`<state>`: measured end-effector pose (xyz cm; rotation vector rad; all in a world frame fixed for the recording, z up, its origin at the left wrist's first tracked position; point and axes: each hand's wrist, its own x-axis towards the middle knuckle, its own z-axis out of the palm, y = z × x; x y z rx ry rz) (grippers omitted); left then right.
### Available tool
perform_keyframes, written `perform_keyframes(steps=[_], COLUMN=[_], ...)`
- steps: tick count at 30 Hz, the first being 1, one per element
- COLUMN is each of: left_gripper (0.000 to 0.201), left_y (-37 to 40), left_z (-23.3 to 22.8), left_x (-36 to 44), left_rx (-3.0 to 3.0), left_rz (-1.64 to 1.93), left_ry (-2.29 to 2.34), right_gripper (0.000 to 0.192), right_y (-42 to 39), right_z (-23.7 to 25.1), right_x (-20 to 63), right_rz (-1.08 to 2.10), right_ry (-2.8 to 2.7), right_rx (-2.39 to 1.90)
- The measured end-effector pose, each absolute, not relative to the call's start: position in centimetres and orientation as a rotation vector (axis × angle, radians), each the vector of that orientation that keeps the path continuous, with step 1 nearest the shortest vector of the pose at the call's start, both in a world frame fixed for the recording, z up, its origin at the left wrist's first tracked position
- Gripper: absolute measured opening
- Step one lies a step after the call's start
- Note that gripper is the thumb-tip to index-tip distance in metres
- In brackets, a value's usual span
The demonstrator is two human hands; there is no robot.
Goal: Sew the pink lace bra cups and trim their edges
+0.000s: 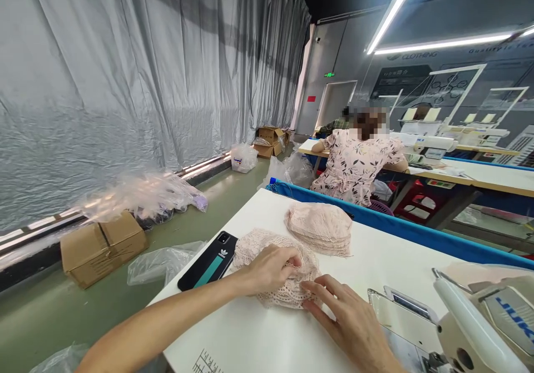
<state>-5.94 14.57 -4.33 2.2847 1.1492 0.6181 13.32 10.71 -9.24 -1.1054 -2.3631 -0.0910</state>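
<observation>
A bunched pile of pale pink lace fabric [254,245] lies on the white table, its pieces stacked and ruffled. My left hand [271,270] rests over the pile, with thumb and curled fingers closed on the lace near its middle. At the pile's near right edge, my right hand [350,317] has its thumb and forefinger on the lace border, gripping it lightly. Behind them sits a second stack of pale pink pieces [319,228], which neither hand touches. A black phone [208,262] with a green stripe lies at the left, beside the lace.
To my right stands a sewing machine [479,317] at the edge of the white tabletop [246,334]. A blue cloth trough [400,225] runs along the far edge. A cardboard box [104,245] and plastic bags are on the floor. A person [359,164] sits ahead at another table.
</observation>
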Motion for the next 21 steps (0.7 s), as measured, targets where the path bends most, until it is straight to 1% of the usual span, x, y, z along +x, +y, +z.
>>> perform_keyframes(steps=[5, 10, 12, 15, 19, 21], left_gripper=[0.025, 0.026, 0.023, 0.009, 0.009, 0.012], left_y=[14.3, 14.2, 13.9, 13.2, 12.9, 13.0], left_z=[-4.3, -4.8, -5.2, -5.9, -6.8, -7.2], left_x=[-6.6, -6.8, -6.8, -6.7, -6.6, -6.5], left_rx=[2.343, 2.484, 2.545, 2.620, 2.675, 2.683], left_rz=[0.598, 0.512, 0.473, 0.447, 0.443, 0.447], left_ry=[1.070, 0.944, 0.913, 0.904, 0.931, 0.930], right_gripper=[0.014, 0.019, 0.017, 0.015, 0.015, 0.015], right_y=[10.6, 10.3, 10.1, 10.0, 9.8, 9.8], right_z=[-9.5, -9.6, -10.0, -10.5, -10.2, -9.9], right_x=[13.0, 12.7, 12.5, 12.3, 12.2, 12.2], right_rz=[-0.126, -0.105, -0.121, -0.094, 0.032, 0.087], right_ry=[-2.408, -2.378, -2.347, -2.309, -2.312, -2.303], right_rx=[-1.080, -1.102, -1.136, -1.174, -1.164, -1.159])
